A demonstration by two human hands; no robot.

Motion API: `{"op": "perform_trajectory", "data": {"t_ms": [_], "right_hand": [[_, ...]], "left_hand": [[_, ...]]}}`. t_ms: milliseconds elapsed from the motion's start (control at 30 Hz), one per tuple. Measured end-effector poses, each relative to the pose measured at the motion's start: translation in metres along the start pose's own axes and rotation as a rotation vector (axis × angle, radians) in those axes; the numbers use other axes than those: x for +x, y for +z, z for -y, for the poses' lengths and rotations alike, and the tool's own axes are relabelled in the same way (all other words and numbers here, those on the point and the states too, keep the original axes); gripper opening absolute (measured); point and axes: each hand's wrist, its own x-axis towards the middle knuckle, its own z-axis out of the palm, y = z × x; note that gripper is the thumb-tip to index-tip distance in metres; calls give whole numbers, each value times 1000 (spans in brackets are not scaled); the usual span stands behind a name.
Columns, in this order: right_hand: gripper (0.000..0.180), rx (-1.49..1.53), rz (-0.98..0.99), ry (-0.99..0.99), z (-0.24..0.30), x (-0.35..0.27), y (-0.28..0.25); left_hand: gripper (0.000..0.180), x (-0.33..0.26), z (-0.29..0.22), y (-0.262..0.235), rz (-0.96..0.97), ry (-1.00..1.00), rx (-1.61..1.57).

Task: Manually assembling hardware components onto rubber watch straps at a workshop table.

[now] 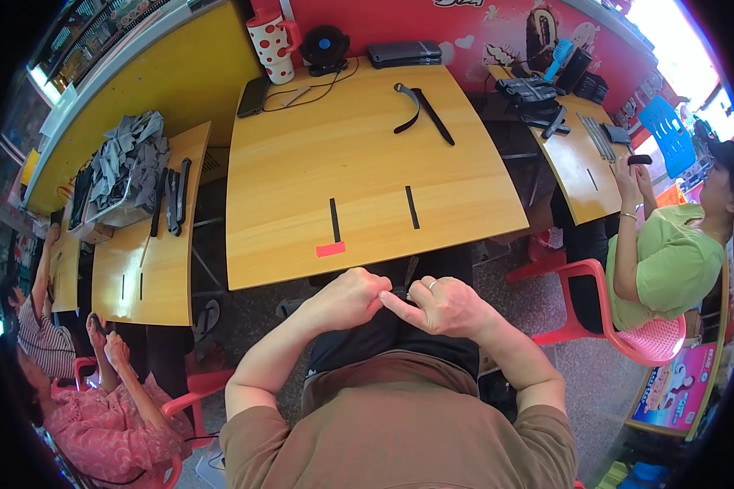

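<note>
A small dark strap piece [405, 281] is held just below the near edge of the desk [302, 179], above the lap, pinched between the two hands. The left hand [351, 297] is curled into a loose fist around one end; the right hand [442, 306], a ring on one finger, is closed with the index finger extended toward the left hand. What exactly lies between the fingers is mostly hidden. On the desk, two short black strips [334, 220] and a red tape tab [330, 249] are seen near the front, and two longer black straps [420, 110] farther back. A spotted mug [273, 45], a phone [253, 96] and a small black fan [324, 47] stand along the far edge.
</note>
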Motion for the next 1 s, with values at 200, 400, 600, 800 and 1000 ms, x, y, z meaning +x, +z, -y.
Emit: {"op": "perform_trajectory", "data": {"t_ms": [200, 400, 600, 800, 1000], "right_hand": [[36, -37, 89, 138, 14, 6, 0], [27, -77, 10, 513, 45, 14, 13], [19, -94, -73, 694, 60, 20, 33], [14, 222, -57, 587, 18, 3, 17], [12, 208, 40, 410, 8, 9, 8]], "left_hand": [[9, -2, -6, 25, -102, -66, 348], [24, 1, -4, 56, -498, -105, 427], [36, 2, 2, 62, -511, -143, 449], [31, 0, 9, 33, -376, 48, 7], [24, 8, 9, 15, 2, -418, -637]]}}
